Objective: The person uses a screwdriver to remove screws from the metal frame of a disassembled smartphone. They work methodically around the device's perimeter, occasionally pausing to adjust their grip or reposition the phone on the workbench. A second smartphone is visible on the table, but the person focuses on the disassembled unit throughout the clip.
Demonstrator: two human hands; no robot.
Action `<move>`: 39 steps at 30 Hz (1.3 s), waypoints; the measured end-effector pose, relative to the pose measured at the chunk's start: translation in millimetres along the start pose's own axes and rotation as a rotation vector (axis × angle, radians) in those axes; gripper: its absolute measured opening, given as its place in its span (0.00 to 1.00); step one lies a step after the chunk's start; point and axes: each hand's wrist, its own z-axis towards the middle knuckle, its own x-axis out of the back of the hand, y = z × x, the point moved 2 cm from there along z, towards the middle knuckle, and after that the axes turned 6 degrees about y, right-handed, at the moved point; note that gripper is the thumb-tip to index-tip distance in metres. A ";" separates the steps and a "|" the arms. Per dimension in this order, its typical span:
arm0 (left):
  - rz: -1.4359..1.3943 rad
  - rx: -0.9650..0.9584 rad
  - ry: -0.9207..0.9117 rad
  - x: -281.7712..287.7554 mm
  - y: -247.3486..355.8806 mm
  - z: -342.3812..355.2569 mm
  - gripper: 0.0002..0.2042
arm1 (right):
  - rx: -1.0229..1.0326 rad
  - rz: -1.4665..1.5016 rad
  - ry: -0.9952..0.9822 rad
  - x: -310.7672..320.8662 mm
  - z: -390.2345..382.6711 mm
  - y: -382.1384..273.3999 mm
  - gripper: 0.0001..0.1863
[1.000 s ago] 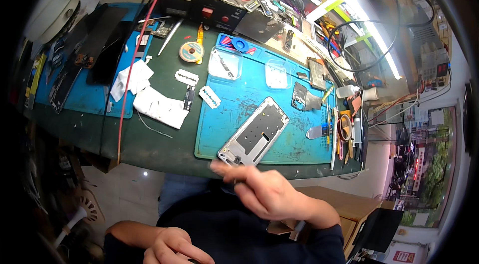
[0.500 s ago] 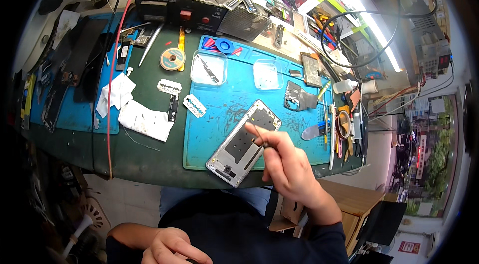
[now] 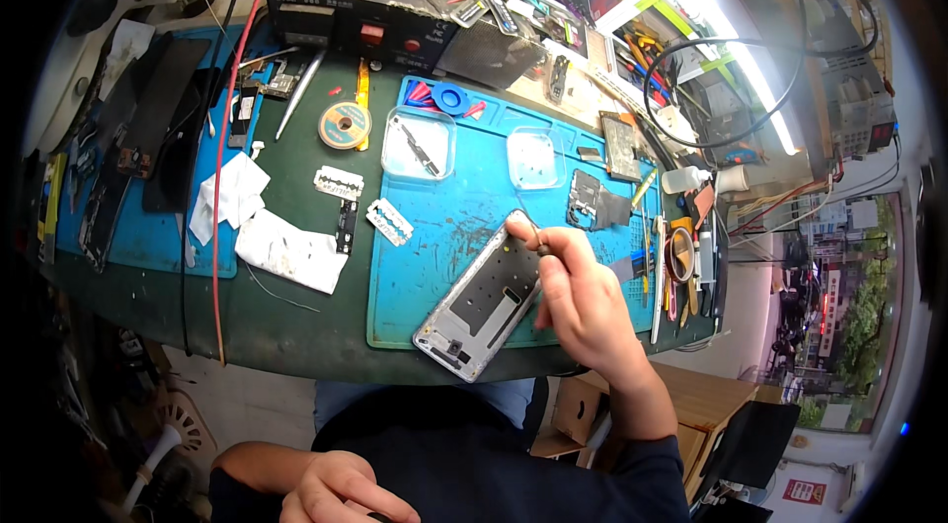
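Diagonally, a phone frame [image 3: 479, 301] lies beneath and left of your right hand [image 3: 578, 301], its thumb and fingers pinched on a thin tool [image 3: 526, 210]. Beyond your fingertips sits a clear tray [image 3: 533, 143]; whether your lowered left hand [image 3: 346, 491] grips anything cannot be told.

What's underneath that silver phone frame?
Blue mat shows around most of the phone frame, with green desk by its near end. Whatever lies directly beneath is covered.
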 end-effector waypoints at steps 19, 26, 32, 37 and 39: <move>-0.052 0.010 -0.032 -15.5 6.8 -4.4 0.21 | -0.025 0.225 0.144 29.2 -52.2 32.3 0.11; -0.055 0.014 -0.061 -27.3 3.4 -5.6 0.21 | 0.342 0.104 -0.127 -10.7 -85.5 21.7 0.15; -0.046 0.005 -0.103 -36.0 -0.1 -4.4 0.21 | 0.299 0.157 -0.032 -13.6 -82.8 29.2 0.15; -0.032 0.012 -0.110 -43.5 -3.2 -3.7 0.22 | 0.010 0.403 0.097 17.0 -86.9 51.8 0.13; -0.026 0.003 -0.103 -47.3 -6.0 -4.1 0.22 | -0.076 0.516 0.158 25.6 -87.9 68.0 0.15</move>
